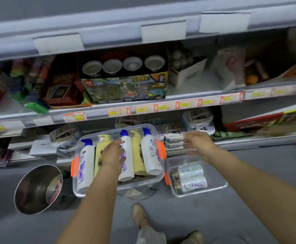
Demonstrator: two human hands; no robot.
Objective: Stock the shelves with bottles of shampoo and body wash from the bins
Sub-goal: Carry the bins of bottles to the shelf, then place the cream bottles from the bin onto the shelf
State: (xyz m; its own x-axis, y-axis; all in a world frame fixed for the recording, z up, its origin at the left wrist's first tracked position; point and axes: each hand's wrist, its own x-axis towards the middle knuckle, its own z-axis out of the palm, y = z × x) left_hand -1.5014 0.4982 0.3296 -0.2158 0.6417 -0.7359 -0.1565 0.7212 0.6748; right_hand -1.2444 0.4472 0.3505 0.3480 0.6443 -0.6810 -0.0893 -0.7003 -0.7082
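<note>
counted five in the bin [140, 184], lying side by side: three white bottles [151, 154] with blue caps, two yellow bottles [137, 155] between them. found no shampoo or body wash on the shelves [231, 142] behind and above the bin, only packets, boxes and toys. judged stocking barely begun, if begun at all: full row in the bin, nothing placed.

noted left hand [113, 154] over the middle of the bin, fingers extended and loosely spread across the left yellow bottle [98, 155] and the middle white bottle [127, 166], no wrap around either. unable to confirm firm contact. noted right hand [198, 143] just right of the bin, fingers spread, blurred, holding nothing.

recorded small bin [219, 187] close against the bin's right side, holding wrapped rolls, no bottles as far as visible. recorded steel bucket [36, 189] on the floor left of the bin.

judged left to do: grasp of a first bottle, lift to a shelf above the bin, upright placement, repeat for all five. flagged crowding on the shelves behind the bin. found only one bare stretch, up and right of the bin.
</note>
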